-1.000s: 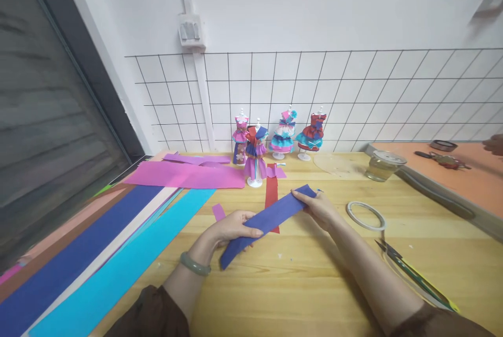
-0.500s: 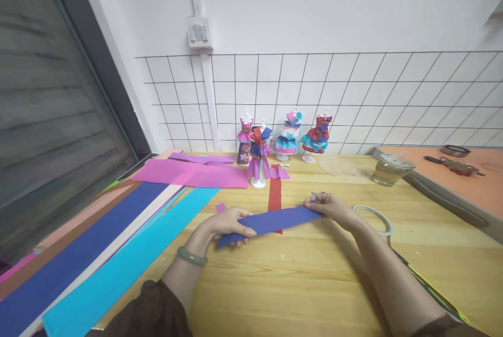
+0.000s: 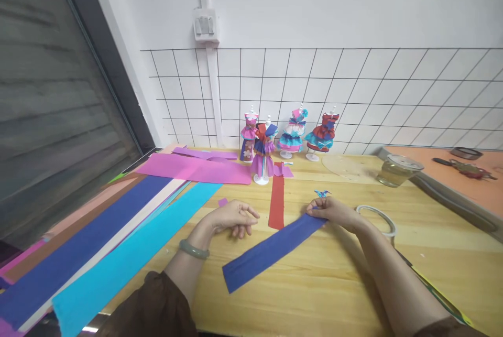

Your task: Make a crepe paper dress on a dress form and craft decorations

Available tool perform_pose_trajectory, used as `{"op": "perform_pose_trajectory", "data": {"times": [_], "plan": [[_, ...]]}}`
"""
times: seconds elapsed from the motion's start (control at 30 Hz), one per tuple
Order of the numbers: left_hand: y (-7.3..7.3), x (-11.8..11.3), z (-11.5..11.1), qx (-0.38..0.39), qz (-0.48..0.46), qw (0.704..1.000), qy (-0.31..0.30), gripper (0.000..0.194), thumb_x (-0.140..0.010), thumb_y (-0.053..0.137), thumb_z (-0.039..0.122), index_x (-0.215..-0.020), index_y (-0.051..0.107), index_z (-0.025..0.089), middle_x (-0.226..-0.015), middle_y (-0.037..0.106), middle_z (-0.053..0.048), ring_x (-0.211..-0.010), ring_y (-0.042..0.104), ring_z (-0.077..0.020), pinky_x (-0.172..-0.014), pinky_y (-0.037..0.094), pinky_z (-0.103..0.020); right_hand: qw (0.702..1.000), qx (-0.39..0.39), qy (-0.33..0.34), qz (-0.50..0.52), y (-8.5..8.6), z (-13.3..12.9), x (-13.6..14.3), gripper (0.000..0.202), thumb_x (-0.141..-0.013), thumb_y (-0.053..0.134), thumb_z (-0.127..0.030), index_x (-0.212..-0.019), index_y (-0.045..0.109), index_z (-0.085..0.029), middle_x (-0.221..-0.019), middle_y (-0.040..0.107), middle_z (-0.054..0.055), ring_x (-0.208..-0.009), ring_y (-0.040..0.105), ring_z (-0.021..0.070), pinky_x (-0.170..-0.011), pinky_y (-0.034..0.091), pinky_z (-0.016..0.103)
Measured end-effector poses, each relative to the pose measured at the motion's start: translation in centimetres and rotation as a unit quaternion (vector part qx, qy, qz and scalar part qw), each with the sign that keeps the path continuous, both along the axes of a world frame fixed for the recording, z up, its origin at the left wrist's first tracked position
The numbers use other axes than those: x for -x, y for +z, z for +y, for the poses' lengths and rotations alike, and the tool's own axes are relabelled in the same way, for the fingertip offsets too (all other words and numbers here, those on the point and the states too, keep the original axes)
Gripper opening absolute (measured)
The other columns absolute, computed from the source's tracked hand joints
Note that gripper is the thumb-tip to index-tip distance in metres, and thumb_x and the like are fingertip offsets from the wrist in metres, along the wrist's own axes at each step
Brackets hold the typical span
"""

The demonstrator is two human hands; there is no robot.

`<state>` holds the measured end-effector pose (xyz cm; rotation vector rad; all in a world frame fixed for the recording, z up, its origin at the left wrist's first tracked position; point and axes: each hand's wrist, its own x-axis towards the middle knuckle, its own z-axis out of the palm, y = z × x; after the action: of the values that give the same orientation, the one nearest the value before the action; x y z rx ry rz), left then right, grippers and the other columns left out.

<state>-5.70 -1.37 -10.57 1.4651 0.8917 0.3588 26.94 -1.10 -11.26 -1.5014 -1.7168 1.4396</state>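
Observation:
A dark blue crepe paper strip (image 3: 271, 252) slants across the wooden table, its near left end hanging free of any hand. My right hand (image 3: 332, 213) pinches the strip's upper right end between thumb and fingers. Just beyond that hand lies a small blue and purple bow-like piece (image 3: 322, 193). Above and left of the strip, my left hand (image 3: 236, 219) is empty with its fingers loosely apart. Between the hands lies a red paper strip (image 3: 276, 203), and a small purple scrap (image 3: 222, 202) sits behind my left hand.
Several mini dress forms in paper dresses (image 3: 262, 156) stand by the wall grid. Long coloured paper strips (image 3: 137, 253) cover the left side. At right are a tape roll (image 3: 376, 220), yellow-handled scissors (image 3: 440, 287), and a plastic cup of liquid (image 3: 398, 170).
My left hand has let go of the blue strip, whose left end has swung down toward me. My right hand still holds the other end. The view has shifted slightly.

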Motion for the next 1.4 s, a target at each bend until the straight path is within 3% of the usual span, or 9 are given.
{"op": "perform_pose_trajectory", "data": {"times": [0.13, 0.27, 0.37, 0.57, 0.73, 0.8, 1.0, 1.13, 1.4], "plan": [[-0.8, 0.5, 1.8, -0.18, 0.088, 0.953, 0.228, 0.032, -0.075, 0.052, 0.035, -0.098, 0.057, 0.013, -0.06, 0.063, -0.003, -0.038, 0.049, -0.0078, -0.037, 0.036, -0.019, 1.0, 0.006, 0.003, -0.009, -0.1, -0.1, 0.1, 0.028, -0.063, 0.068, -0.039, -0.076, 0.062, -0.014, -0.06, 0.058, -0.001, -0.05, 0.049, 0.0082, -0.045, 0.037, 0.019], [-1.3, 3.1, 3.8, -0.255, 0.145, 0.896, 0.333, 0.032, -0.076, 0.05, 0.033, -0.098, 0.058, 0.011, -0.064, 0.062, -0.003, -0.055, 0.057, -0.012, -0.049, 0.04, -0.021, 0.999, -0.017, -0.004, -0.04, -0.6, 0.2, 0.2, 0.03, -0.065, 0.064, -0.043, -0.075, 0.064, -0.014, -0.059, 0.058, 0.0, -0.049, 0.048, 0.0082, -0.044, 0.037, 0.019], [-1.5, 4.9, 4.3, -0.294, 0.204, 0.859, 0.366, 0.03, -0.07, 0.057, 0.034, -0.09, 0.063, 0.013, -0.065, 0.063, -0.004, -0.061, 0.058, -0.016, -0.055, 0.04, -0.024, 0.988, -0.081, -0.023, -0.128, -1.2, 0.6, 0.5, 0.034, -0.07, 0.057, -0.047, -0.075, 0.066, -0.014, -0.058, 0.06, 0.001, -0.046, 0.048, 0.009, -0.042, 0.036, 0.02], [-2.0, 4.1, 3.8, -0.368, 0.241, 0.83, 0.341, 0.028, -0.07, 0.059, 0.031, -0.092, 0.065, 0.015, -0.08, 0.066, -0.007, -0.075, 0.059, -0.0188, -0.068, 0.042, -0.027, 0.95, -0.187, -0.073, -0.238, -1.7, 1.2, 1.2, 0.03, -0.074, 0.051, -0.042, -0.078, 0.067, -0.017, -0.074, 0.067, 0.007, -0.068, 0.06, 0.019, -0.06, 0.044, 0.028], [-2.1, 1.7, 3.1, -0.443, 0.213, 0.826, 0.274, 0.022, -0.074, 0.055, 0.029, -0.09, 0.065, 0.017, -0.082, 0.066, -0.006, -0.08, 0.058, -0.017, -0.074, 0.042, -0.026, 0.836, -0.392, -0.082, -0.374, -2.8, 2.4, 2.3, 0.037, -0.082, 0.042, -0.037, -0.102, 0.064, -0.016, -0.108, 0.059, 0.014, -0.097, 0.056, 0.0255, -0.084, 0.043, 0.036], [-2.1, 1.2, 2.9, -0.464, 0.205, 0.824, 0.254, 0.019, -0.075, 0.054, 0.027, -0.087, 0.065, 0.017, -0.081, 0.065, -0.006, -0.082, 0.057, -0.0173, -0.076, 0.042, -0.027, 0.822, -0.407, -0.07, -0.392, -3.1, 3.4, 3.2, 0.038, -0.084, 0.04, -0.036, -0.108, 0.061, -0.015, -0.116, 0.054, 0.016, -0.105, 0.051, 0.0272, -0.089, 0.04, 0.038], [-2.1, 0.9, 2.5, -0.502, 0.186, 0.818, 0.209, 0.017, -0.079, 0.051, 0.024, -0.083, 0.065, 0.016, -0.084, 0.065, -0.007, -0.085, 0.056, -0.0187, -0.078, 0.042, -0.029, 0.813, -0.395, -0.041, -0.425, -3.5, 7.3, 5.9, 0.03, -0.083, 0.045, -0.029, -0.104, 0.061, -0.014, -0.122, 0.049, 0.018, -0.118, 0.037, 0.0304, -0.095, 0.03, 0.043], [-1.9, 0.9, 2.3, -0.521, 0.189, 0.812, 0.184, 0.017, -0.08, 0.05, 0.024, -0.085, 0.065, 0.017, -0.082, 0.065, -0.007, -0.085, 0.056, -0.0194, -0.078, 0.041, -0.03, 0.823, -0.373, -0.055, -0.425, -3.2, 9.5, 6.8, 0.026, -0.083, 0.044, -0.027, -0.098, 0.061, -0.013, -0.122, 0.049, 0.018, -0.116, 0.039, 0.0302, -0.093, 0.03, 0.042], [-2.1, 0.8, 2.3, -0.516, 0.158, 0.823, 0.177, 0.018, -0.081, 0.048, 0.023, -0.083, 0.065, 0.016, -0.08, 0.065, -0.007, -0.082, 0.056, -0.0186, -0.076, 0.041, -0.029, 0.842, -0.362, -0.116, -0.382, -0.5, 10.0, 3.5, 0.033, -0.083, 0.035, -0.016, -0.107, 0.058, -0.014, -0.106, 0.061, 0.013, -0.099, 0.054, 0.024, -0.084, 0.04, 0.032]]}}
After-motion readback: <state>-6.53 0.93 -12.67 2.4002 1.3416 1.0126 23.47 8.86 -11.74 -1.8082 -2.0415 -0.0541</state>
